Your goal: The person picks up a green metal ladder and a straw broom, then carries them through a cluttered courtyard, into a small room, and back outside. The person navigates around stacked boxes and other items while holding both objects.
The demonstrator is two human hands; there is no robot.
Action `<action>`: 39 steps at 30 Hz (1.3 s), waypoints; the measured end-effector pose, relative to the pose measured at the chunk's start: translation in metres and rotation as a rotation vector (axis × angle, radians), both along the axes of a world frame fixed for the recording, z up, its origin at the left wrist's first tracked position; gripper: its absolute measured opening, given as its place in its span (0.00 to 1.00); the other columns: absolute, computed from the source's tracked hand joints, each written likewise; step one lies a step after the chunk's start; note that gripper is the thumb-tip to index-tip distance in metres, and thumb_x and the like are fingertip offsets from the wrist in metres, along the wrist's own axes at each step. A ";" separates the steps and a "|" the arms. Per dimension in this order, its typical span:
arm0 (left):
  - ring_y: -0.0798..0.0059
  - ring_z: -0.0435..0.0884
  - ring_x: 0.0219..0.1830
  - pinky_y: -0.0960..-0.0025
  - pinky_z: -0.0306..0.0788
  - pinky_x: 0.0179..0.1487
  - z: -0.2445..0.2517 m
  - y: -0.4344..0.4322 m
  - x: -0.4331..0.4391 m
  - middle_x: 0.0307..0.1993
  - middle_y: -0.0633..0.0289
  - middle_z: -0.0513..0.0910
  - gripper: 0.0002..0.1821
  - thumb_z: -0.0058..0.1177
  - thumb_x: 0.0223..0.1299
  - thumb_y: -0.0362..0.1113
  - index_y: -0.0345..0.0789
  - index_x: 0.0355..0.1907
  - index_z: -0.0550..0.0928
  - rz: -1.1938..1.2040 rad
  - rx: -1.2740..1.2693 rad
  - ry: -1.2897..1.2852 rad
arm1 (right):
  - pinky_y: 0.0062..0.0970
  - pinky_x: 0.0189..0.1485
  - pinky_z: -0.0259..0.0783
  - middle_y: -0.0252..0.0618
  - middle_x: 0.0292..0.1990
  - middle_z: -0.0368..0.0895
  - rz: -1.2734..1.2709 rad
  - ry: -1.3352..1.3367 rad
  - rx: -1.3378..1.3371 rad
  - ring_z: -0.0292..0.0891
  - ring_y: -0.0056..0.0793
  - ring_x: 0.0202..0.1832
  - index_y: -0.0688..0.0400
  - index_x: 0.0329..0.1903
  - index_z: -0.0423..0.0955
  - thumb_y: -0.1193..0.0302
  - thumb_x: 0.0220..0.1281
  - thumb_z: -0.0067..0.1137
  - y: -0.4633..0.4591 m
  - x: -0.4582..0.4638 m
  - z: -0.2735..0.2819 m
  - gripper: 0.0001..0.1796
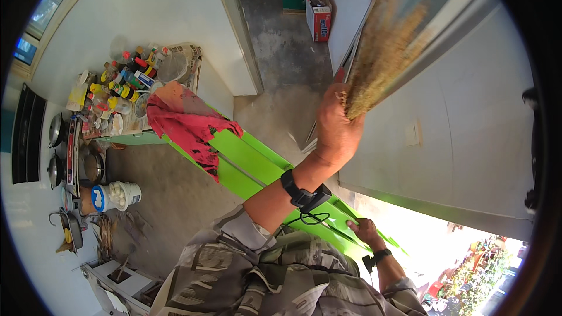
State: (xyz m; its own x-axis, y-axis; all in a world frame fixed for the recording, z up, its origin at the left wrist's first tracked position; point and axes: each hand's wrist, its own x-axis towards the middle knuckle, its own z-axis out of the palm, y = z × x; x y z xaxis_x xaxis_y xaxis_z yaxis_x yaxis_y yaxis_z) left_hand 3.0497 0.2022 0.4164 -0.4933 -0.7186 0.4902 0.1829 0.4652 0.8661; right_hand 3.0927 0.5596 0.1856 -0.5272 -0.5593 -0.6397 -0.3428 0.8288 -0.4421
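My left hand (338, 125) is raised in front of me, closed around a straw hand broom (381, 59). The bristle end points up and away and is blurred, close to the window frame and white door panel on the right. Below, my right hand (366, 231) grips the near part of a long bright green panel (246, 158) with lengthwise grooves. That panel slants from my waist to the far left, passing under my left forearm. A torn red cloth (186, 118) drapes over its far end. What supports the panel is hidden.
Sauce bottles and jars crowd a counter (145, 125) at the far left. Pans (55, 129), white buckets (127, 195) and a stove (127, 281) line the left side. A white door (439, 140) stands close on the right. A carton (317, 17) sits beyond the doorway.
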 end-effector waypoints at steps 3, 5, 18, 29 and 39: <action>0.46 0.82 0.43 0.54 0.77 0.47 0.000 0.020 -0.009 0.40 0.50 0.82 0.13 0.63 0.54 0.24 0.32 0.43 0.81 -0.036 -0.020 0.038 | 0.47 0.55 0.78 0.61 0.42 0.87 0.023 -0.004 -0.016 0.85 0.56 0.50 0.66 0.53 0.84 0.29 0.64 0.54 0.002 0.000 -0.003 0.47; 0.49 0.83 0.43 0.56 0.77 0.47 0.000 0.032 -0.013 0.40 0.52 0.82 0.13 0.62 0.53 0.22 0.32 0.43 0.82 -0.076 -0.044 0.041 | 0.47 0.55 0.78 0.62 0.41 0.87 0.030 0.006 0.006 0.85 0.56 0.50 0.65 0.52 0.85 0.29 0.64 0.53 0.002 -0.001 -0.005 0.46; 0.45 0.79 0.42 0.53 0.75 0.45 -0.002 0.072 -0.024 0.41 0.51 0.78 0.17 0.57 0.52 0.17 0.30 0.46 0.80 -0.017 0.025 0.105 | 0.48 0.46 0.77 0.63 0.30 0.83 0.032 0.076 -0.137 0.83 0.62 0.40 0.68 0.38 0.84 0.35 0.70 0.52 0.014 0.005 -0.014 0.41; 0.50 0.81 0.44 0.54 0.75 0.48 0.012 0.065 -0.018 0.40 0.54 0.82 0.18 0.72 0.52 0.28 0.32 0.46 0.83 -0.231 0.057 0.101 | 0.50 0.49 0.77 0.59 0.32 0.86 -0.052 -0.016 -0.019 0.84 0.58 0.41 0.63 0.38 0.85 0.26 0.64 0.48 0.017 0.006 0.003 0.47; 0.58 0.84 0.45 0.60 0.76 0.50 0.029 0.069 -0.030 0.44 0.55 0.84 0.24 0.78 0.49 0.33 0.32 0.48 0.82 -0.200 -0.158 -0.009 | 0.48 0.51 0.78 0.59 0.33 0.86 -0.045 -0.031 -0.031 0.85 0.56 0.44 0.65 0.43 0.86 0.23 0.62 0.46 0.029 0.015 -0.008 0.51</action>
